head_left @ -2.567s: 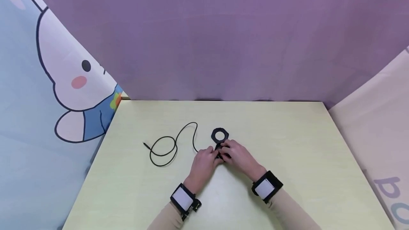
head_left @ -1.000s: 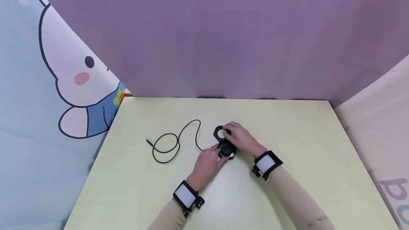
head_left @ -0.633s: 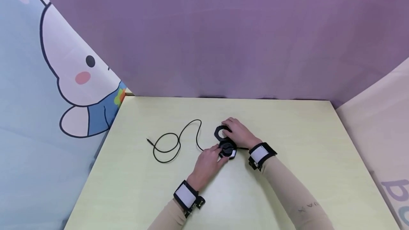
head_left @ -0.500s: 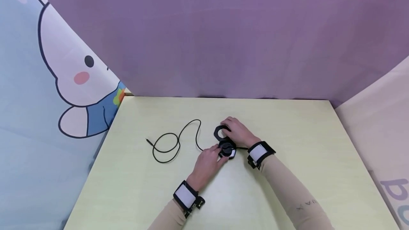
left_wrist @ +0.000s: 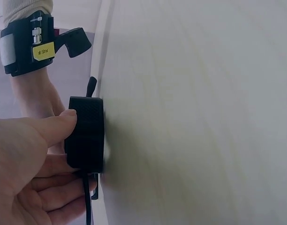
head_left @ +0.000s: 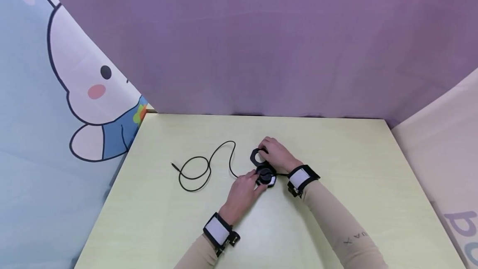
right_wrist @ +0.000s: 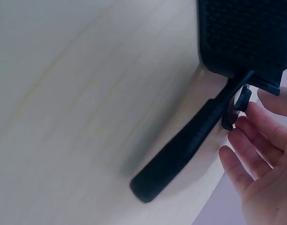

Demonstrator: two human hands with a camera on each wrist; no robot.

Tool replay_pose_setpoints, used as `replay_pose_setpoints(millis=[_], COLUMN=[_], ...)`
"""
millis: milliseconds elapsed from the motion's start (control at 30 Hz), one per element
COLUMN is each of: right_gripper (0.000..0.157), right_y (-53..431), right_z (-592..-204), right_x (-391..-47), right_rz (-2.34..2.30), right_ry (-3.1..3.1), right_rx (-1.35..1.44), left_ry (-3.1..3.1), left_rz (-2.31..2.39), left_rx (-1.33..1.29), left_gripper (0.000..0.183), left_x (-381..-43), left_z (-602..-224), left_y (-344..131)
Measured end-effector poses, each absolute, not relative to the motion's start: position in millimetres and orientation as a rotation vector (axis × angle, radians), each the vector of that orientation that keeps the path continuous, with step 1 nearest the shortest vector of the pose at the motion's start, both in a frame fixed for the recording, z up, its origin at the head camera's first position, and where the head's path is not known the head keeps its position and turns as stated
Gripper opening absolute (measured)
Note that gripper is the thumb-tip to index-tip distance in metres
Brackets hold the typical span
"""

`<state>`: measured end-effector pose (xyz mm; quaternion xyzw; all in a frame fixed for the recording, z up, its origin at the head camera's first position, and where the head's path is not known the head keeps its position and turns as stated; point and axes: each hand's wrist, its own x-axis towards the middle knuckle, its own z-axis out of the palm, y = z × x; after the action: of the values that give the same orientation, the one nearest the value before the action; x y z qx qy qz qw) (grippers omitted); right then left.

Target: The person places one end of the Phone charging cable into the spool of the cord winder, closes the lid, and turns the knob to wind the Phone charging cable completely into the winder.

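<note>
A black many-sided cable device (head_left: 266, 174) lies near the middle of the table, with a round raised centre and a small white patch. My left hand (head_left: 242, 194) grips its left side; in the left wrist view, the thumb presses one face of the black case (left_wrist: 89, 133) and the fingers lie behind and below. A flat black ring (head_left: 254, 157) joins the device's far side. My right hand (head_left: 278, 155) holds the ring's right edge between thumb and fingers. In the right wrist view, fingertips meet the ring (right_wrist: 231, 117) beyond a short black stub (right_wrist: 176, 152) on the case.
A thin black cable (head_left: 207, 169) runs left from the device in loose loops, ending in a plug (head_left: 174, 167). Everything lies on a pale wooden table (head_left: 179, 235). A purple cloth (head_left: 261, 45) hangs behind it, with printed cloths at both sides.
Both hands were close together on the device. The right hand has moved away to the ring, uncovering the device's round centre and the stub. The left hand stays on the device.
</note>
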<state>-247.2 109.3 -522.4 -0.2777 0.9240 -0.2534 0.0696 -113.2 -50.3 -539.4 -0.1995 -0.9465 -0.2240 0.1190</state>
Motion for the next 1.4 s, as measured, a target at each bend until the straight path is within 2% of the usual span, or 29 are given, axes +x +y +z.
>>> replay_pose_setpoints(millis=[533, 700, 1400], right_gripper=[0.022, 0.024, 0.015], right_y=[112.9, 115.4, 134.7], right_z=[-513.0, -509.2, -486.1], right_x=[-245.4, -240.9, -205.7], right_rz=[-0.996, -1.029, -1.084], right_ry=[2.780, 2.830, 2.847], right_rx=[-0.709, -0.776, -1.056], left_ry=[-2.809, -2.812, -2.797], left_rz=[-0.678, -0.686, -0.776], left_rx=[-0.542, -0.540, -0.523], left_gripper=[0.039, 0.040, 0.044], left_x=[-111.9, -111.8, -112.2], left_z=[-536.6, -537.4, -540.6], left_y=[-50.0, -50.4, -51.0])
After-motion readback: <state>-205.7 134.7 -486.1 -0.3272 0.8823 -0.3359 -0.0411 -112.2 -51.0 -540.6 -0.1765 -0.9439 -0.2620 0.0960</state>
